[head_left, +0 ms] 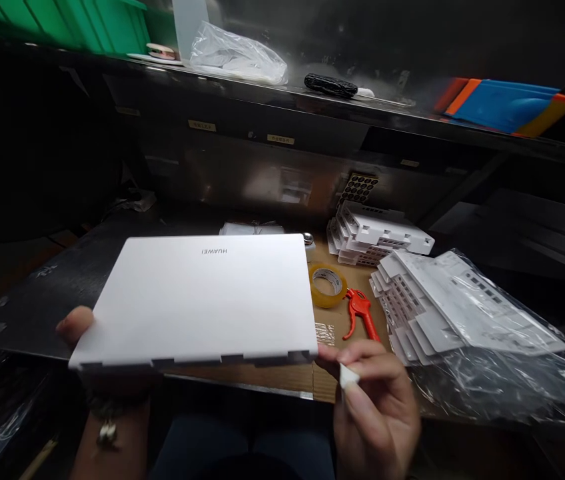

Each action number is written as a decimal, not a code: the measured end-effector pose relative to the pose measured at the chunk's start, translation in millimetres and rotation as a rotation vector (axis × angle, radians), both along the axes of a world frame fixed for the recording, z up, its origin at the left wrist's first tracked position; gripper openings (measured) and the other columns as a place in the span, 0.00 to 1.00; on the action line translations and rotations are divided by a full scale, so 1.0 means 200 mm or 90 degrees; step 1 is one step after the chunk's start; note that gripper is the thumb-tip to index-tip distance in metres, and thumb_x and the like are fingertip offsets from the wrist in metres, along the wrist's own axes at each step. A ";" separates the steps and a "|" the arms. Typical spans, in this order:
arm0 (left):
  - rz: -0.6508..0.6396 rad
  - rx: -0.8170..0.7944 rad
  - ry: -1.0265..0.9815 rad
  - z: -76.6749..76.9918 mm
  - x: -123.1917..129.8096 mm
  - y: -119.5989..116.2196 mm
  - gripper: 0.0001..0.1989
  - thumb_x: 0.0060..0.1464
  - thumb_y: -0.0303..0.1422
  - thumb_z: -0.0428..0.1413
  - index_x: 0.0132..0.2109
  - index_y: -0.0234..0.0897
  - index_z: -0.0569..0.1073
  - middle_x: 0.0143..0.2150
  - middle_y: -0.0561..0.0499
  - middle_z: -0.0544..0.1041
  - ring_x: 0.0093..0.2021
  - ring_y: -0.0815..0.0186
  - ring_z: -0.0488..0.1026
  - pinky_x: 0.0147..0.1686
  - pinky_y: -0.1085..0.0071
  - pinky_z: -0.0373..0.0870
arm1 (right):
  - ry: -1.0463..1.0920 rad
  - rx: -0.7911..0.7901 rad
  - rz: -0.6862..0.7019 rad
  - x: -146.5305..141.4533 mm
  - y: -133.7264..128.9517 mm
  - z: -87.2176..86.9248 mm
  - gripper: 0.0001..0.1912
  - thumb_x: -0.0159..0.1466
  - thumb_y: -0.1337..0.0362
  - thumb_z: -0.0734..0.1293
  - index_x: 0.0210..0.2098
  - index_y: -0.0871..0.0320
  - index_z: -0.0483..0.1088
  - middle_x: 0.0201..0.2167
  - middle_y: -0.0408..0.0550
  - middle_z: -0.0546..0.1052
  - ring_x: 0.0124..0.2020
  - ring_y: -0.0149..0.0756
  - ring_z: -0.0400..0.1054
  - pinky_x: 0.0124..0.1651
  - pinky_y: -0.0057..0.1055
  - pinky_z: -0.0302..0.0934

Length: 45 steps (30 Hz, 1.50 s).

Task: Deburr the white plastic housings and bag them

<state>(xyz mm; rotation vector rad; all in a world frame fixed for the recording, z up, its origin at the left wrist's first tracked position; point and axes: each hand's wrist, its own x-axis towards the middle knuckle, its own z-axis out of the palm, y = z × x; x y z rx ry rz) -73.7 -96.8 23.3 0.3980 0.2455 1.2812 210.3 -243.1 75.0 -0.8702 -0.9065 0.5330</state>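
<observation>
A white plastic cover (202,300) marked HUAWEI, its lettering upside down to me, is held up level over the front of the bench. My left hand (76,327) grips it from below at the left edge; the thumb shows at the side and the other fingers are hidden underneath. Close to the cover's right front corner, my right hand (380,400) pinches a small white piece (348,377), which looks like a wad of cloth or tissue. One fingertip of that hand meets the corner or lies just beside it.
Behind the cover are a roll of yellow tape (327,285) and a red air blow gun (361,313) on cardboard. More white covers (382,230) are stacked at right, others (427,300) on clear plastic. A shelf above bears a screwdriver (332,85), blue bins (507,103) and a green crate (62,27).
</observation>
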 end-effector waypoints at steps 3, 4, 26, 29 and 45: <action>0.055 0.032 -0.078 0.13 0.09 0.13 0.40 0.60 0.59 0.56 0.75 0.59 0.56 0.57 0.57 0.83 0.44 0.55 0.86 0.45 0.61 0.84 | 0.025 -0.056 0.055 -0.01 0.03 -0.09 0.02 0.68 0.65 0.67 0.40 0.54 0.73 0.42 0.44 0.74 0.51 0.45 0.79 0.50 0.41 0.77; 0.057 0.025 -0.081 0.15 0.10 0.16 0.41 0.60 0.59 0.56 0.76 0.56 0.55 0.61 0.53 0.81 0.46 0.54 0.85 0.53 0.56 0.81 | 0.025 -0.065 0.059 -0.02 0.03 -0.12 0.02 0.69 0.64 0.67 0.40 0.54 0.73 0.43 0.45 0.74 0.53 0.46 0.78 0.52 0.43 0.76; 0.022 0.078 -0.048 -0.02 0.02 0.11 0.42 0.54 0.46 0.64 0.73 0.47 0.63 0.54 0.46 0.85 0.67 0.38 0.70 0.66 0.35 0.64 | 0.008 -0.090 0.061 -0.01 0.07 -0.21 0.02 0.68 0.64 0.68 0.40 0.55 0.73 0.41 0.46 0.78 0.48 0.45 0.80 0.49 0.44 0.77; -0.017 0.085 -0.096 -0.04 0.01 0.10 0.39 0.59 0.47 0.60 0.74 0.46 0.61 0.57 0.46 0.83 0.67 0.41 0.70 0.68 0.37 0.62 | 0.021 -0.089 0.063 -0.02 0.07 -0.20 0.02 0.68 0.64 0.67 0.40 0.55 0.73 0.40 0.46 0.78 0.47 0.46 0.81 0.48 0.46 0.77; -0.192 0.093 -0.150 -0.02 0.03 0.06 0.35 0.66 0.55 0.51 0.71 0.39 0.65 0.65 0.40 0.77 0.73 0.43 0.60 0.70 0.37 0.53 | 0.201 -0.160 -0.087 0.01 0.10 -0.14 0.18 0.63 0.58 0.75 0.48 0.53 0.68 0.25 0.34 0.67 0.22 0.25 0.60 0.26 0.22 0.60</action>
